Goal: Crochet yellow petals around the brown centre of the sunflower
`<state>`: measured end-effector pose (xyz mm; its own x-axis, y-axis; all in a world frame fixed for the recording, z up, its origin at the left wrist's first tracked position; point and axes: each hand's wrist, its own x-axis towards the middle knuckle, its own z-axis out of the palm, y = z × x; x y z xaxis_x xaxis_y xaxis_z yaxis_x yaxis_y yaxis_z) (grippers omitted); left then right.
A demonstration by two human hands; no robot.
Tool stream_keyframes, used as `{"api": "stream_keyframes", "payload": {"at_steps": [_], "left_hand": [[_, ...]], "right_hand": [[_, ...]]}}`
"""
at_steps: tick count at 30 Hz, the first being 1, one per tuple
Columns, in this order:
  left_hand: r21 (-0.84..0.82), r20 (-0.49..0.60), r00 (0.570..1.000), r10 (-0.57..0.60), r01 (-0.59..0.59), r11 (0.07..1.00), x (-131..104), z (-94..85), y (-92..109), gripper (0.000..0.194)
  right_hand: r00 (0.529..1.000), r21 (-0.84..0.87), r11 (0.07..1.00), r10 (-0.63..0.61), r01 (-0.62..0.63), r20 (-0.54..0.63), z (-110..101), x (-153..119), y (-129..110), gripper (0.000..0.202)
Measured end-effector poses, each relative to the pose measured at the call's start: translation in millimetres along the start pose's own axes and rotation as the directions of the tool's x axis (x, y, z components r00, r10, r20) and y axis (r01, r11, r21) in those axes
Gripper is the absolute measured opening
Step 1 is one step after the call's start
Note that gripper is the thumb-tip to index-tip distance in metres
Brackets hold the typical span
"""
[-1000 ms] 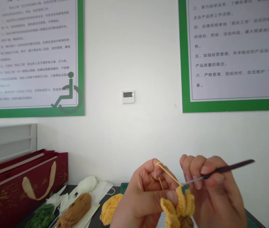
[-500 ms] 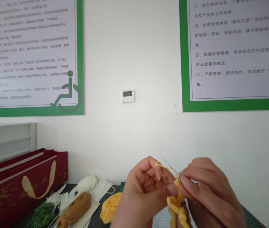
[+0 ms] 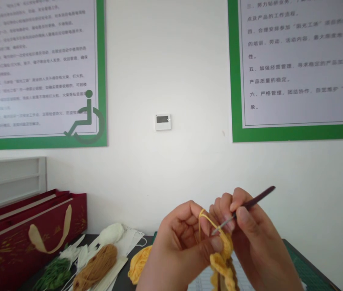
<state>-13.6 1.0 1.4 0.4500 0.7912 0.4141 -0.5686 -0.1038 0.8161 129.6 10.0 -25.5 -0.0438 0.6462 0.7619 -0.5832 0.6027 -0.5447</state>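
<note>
Pinched in my left hand [image 3: 179, 242] is the upper edge of a yellow crocheted piece [image 3: 224, 264], which hangs down between my hands. A yellow strand loops over my left index finger and runs to the hook's tip. My right hand [image 3: 258, 234] grips a crochet hook [image 3: 255, 201] by its dark handle. The handle points up and to the right, and the metal tip meets the yarn at the top of the piece, close to my left thumb.
Dark red gift bags [image 3: 34, 242] stand at the left. Beside them lie green yarn [image 3: 54, 274], brown yarn [image 3: 95, 268], white yarn [image 3: 111, 234] and a yellow ball [image 3: 139, 262]. Printed paper [image 3: 204, 281] lies under my hands, and a green mat [image 3: 305, 266] is at the right.
My right hand has turned, so the dark handle now shows pointing up and right. The hook's tip has swung from pointing up-left to pointing down-left at the yarn. My left hand has barely moved.
</note>
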Motion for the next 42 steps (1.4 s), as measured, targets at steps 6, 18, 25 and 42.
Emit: {"api": "stream_keyframes", "payload": {"at_steps": [6, 18, 25, 42], "left_hand": [[0.033, -0.030, 0.998, 0.058, -0.057, 0.998, -1, -0.8, -7, 0.029], [0.126, -0.192, 0.970, 0.146, -0.123, 0.984, -1, 9.5, -3, 0.046], [0.078, -0.196, 0.976, 0.098, -0.084, 0.993, -2, 8.9, -1, 0.046], [0.018, -0.165, 0.983, 0.076, -0.074, 0.997, -2, 6.7, -1, 0.044]], "right_hand": [[0.974, -0.225, 0.949, -0.225, 0.219, -0.002, -4, 0, 6, 0.010], [0.940, -0.217, 0.961, -0.225, 0.171, -0.255, -2, 0, 7, 0.017], [0.972, -0.152, 0.974, -0.188, 0.166, -0.142, -9, 5, 1, 0.021], [0.904, -0.396, 0.842, -0.423, 0.365, -0.067, -2, 0, -3, 0.012]]}}
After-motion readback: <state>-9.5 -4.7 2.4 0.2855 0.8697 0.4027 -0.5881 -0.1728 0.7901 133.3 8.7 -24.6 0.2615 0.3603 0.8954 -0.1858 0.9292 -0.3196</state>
